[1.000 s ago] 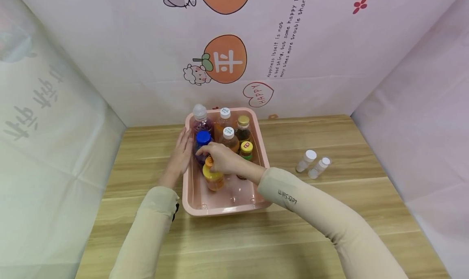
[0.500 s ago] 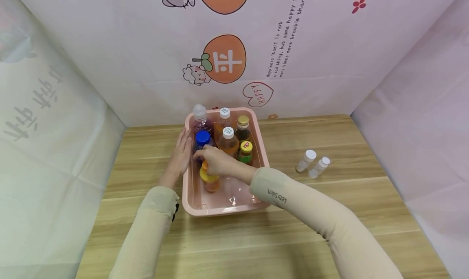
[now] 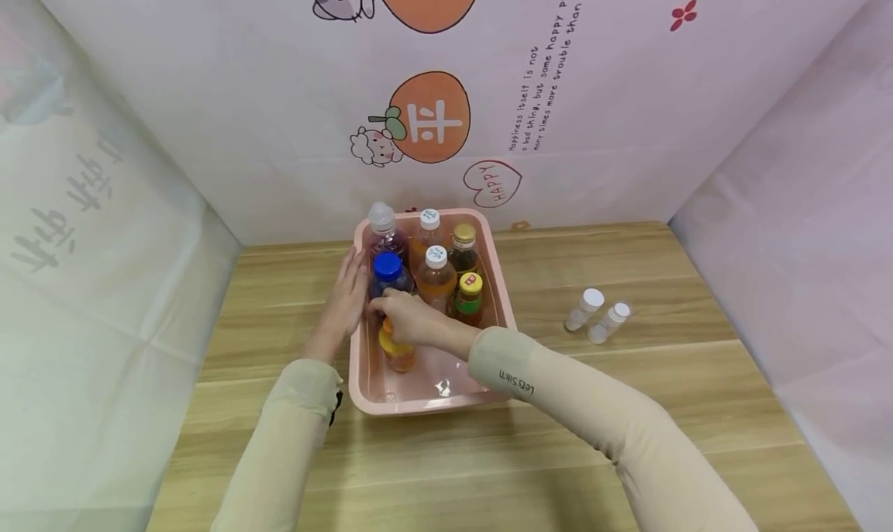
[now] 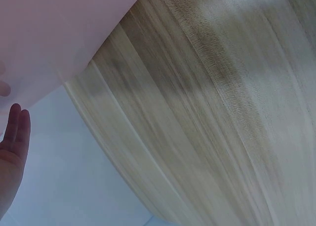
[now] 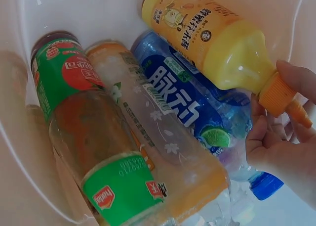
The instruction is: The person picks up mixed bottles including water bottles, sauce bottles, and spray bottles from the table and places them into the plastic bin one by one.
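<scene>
My right hand [image 3: 413, 319] pinches the orange nozzle cap of a yellow squeeze bottle [image 3: 399, 357] inside a pink plastic bin [image 3: 432, 405]. In the right wrist view, thumb and fingers of the right hand [image 5: 284, 142] close round that cap, and the squeeze bottle [image 5: 212, 38] bears an orange label. It stands close to the bin's left wall, just in front of a blue-capped drink bottle [image 3: 387, 267]. Along the outside of that left wall lies my left hand [image 3: 345, 295], fingers extended. Only part of the left hand [image 4: 14, 149] shows in the left wrist view, its fingers straight.
Other bottles in the bin are a clear-capped purple one [image 3: 384, 233], two white-capped ones, a gold-capped one [image 3: 463, 245] and a yellow-capped green-labelled one [image 3: 469, 299]. Two small white-capped vials [image 3: 584, 309] stand on the wooden table [image 3: 628, 408] at right. Printed cloth walls enclose the table.
The right hand has moved left with the yellow squeeze bottle, bringing it nearer the bin's left wall. My left hand stays against the bin. The camera view has tilted slightly.
</scene>
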### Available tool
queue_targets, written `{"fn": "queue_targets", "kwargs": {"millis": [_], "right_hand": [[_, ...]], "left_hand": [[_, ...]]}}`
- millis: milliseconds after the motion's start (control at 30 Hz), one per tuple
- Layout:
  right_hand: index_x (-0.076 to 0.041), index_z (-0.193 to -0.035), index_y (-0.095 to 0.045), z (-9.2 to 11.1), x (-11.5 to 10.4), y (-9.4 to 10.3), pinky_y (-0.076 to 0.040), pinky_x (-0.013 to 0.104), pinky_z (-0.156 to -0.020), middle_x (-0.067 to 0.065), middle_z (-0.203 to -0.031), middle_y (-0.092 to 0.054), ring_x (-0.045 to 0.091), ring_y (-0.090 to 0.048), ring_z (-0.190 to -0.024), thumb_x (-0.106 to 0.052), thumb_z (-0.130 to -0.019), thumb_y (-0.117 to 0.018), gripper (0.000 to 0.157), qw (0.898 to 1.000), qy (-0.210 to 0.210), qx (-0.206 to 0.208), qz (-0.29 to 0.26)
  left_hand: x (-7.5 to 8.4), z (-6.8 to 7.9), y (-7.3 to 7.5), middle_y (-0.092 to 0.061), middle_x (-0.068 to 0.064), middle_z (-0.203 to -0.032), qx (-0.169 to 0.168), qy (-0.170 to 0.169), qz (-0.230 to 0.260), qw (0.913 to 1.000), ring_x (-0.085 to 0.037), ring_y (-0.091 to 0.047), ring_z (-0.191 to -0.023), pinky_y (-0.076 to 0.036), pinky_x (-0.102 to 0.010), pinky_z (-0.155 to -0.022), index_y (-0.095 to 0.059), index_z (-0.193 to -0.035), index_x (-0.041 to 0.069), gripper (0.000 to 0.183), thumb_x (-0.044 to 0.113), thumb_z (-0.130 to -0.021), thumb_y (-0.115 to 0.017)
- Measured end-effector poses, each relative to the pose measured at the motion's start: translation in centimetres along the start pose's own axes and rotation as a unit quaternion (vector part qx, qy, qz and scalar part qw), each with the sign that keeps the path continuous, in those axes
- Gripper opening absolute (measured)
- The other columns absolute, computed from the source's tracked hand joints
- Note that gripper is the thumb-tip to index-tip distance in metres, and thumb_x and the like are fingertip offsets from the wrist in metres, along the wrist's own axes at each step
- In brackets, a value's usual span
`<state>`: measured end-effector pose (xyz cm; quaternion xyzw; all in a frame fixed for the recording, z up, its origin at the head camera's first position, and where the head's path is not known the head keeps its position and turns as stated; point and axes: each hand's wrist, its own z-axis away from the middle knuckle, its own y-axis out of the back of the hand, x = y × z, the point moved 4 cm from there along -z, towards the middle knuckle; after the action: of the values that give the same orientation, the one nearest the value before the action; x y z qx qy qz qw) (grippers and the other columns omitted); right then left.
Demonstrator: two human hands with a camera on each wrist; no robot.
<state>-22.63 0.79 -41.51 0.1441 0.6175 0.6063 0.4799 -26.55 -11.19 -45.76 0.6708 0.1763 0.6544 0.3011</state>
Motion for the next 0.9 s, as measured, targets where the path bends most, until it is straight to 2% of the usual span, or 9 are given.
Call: {"fn": "queue_targets", "kwargs": {"millis": [433, 800, 900], "right_hand": [[-0.011, -0.111, -0.066, -0.19, 0.01, -0.81, -0.052, 0.027, -0.078, 0.009, -0.107, -0.062, 0.018, -0.055, -0.091, 0.001, -0.077, -0.071, 0.036, 1.0, 0.01, 0.004, 0.001], [-0.015, -0.125, -0.06, 0.07, 0.2, -0.87, -0.051, 0.037, -0.096, 0.005, -0.116, -0.061, 0.016, -0.055, -0.097, 0.0, -0.08, -0.068, 0.048, 1.0, -0.02, -0.021, 0.012], [-0.013, -0.127, -0.059, 0.03, 0.14, -0.76, -0.052, 0.034, -0.095, 0.007, -0.116, -0.063, 0.017, -0.056, -0.096, 0.0, -0.082, -0.067, 0.048, 0.999, -0.016, -0.034, 0.01]], "left_hand": [[-0.05, -0.12, -0.06, -0.003, -0.002, -0.162, 0.01, 0.001, 0.0, 1.0, -0.035, -0.013, -0.147, -0.019, -0.057, -0.117, -0.018, -0.152, 0.019, 0.052, 0.038, -0.104, -0.017], [0.12, -0.08, -0.07, -0.003, -0.002, -0.162, 0.009, 0.001, 0.003, 1.0, -0.035, -0.012, -0.148, -0.019, -0.058, -0.118, -0.018, -0.152, 0.019, 0.052, 0.038, -0.104, -0.018], [-0.01, -0.03, -0.11, -0.003, -0.003, -0.162, 0.01, 0.002, 0.001, 0.9999, -0.035, -0.012, -0.148, -0.019, -0.058, -0.118, -0.018, -0.152, 0.019, 0.052, 0.038, -0.104, -0.018]]}}
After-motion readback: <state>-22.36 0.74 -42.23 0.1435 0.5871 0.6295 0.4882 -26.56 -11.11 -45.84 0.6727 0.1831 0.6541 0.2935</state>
